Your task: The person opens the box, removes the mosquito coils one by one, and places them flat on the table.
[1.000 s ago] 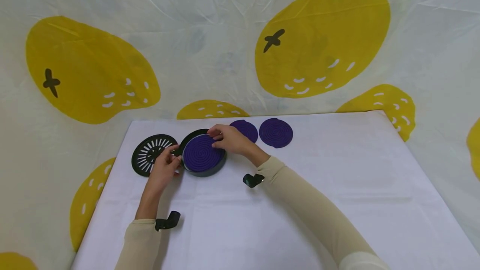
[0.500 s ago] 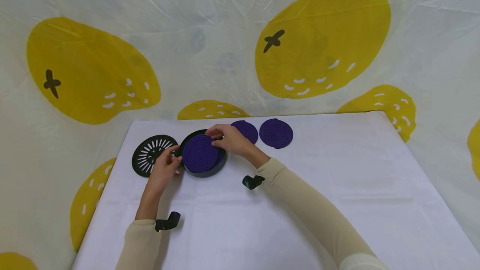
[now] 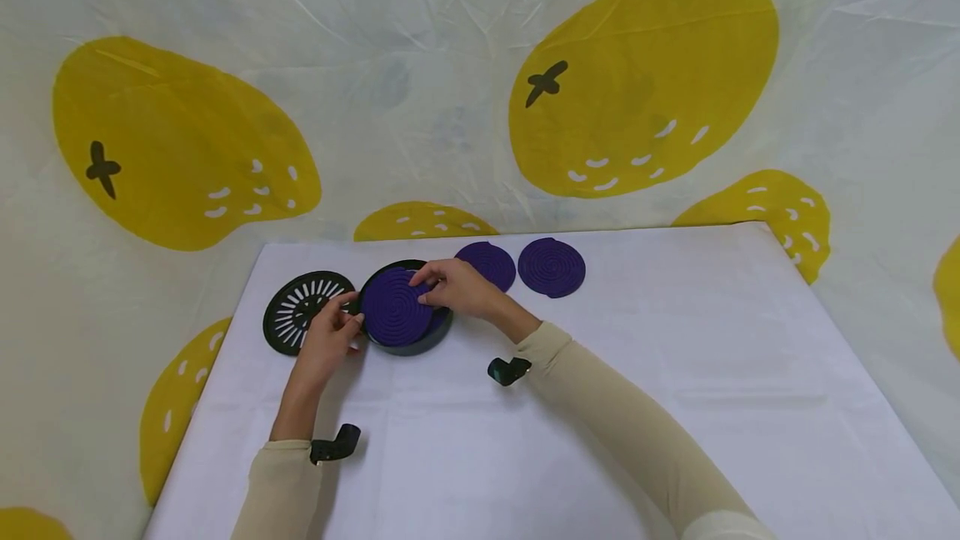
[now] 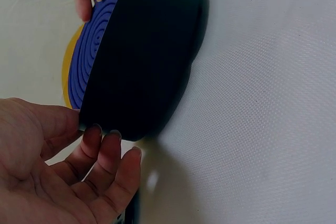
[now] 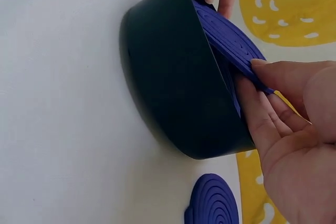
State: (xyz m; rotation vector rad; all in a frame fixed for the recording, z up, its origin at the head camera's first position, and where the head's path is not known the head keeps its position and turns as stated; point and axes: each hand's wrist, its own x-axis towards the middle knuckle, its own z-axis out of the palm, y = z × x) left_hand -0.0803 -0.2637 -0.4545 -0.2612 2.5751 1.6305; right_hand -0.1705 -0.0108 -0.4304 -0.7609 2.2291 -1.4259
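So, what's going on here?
A person is using both hands. The right hand pinches a purple spiral disc, tilted at the mouth of a dark round container, with more purple inside beneath it. The left hand holds the container's left edge. Two more spirals lie on the white table to the right, a slotted black piece to the left.

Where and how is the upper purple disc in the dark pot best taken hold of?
Come from the right, I think, and pinch the purple disc by its raised edge, from above and below, as the right hand does. The disc is thin and tilted, so this edge stands above the dark pot, with room underneath.
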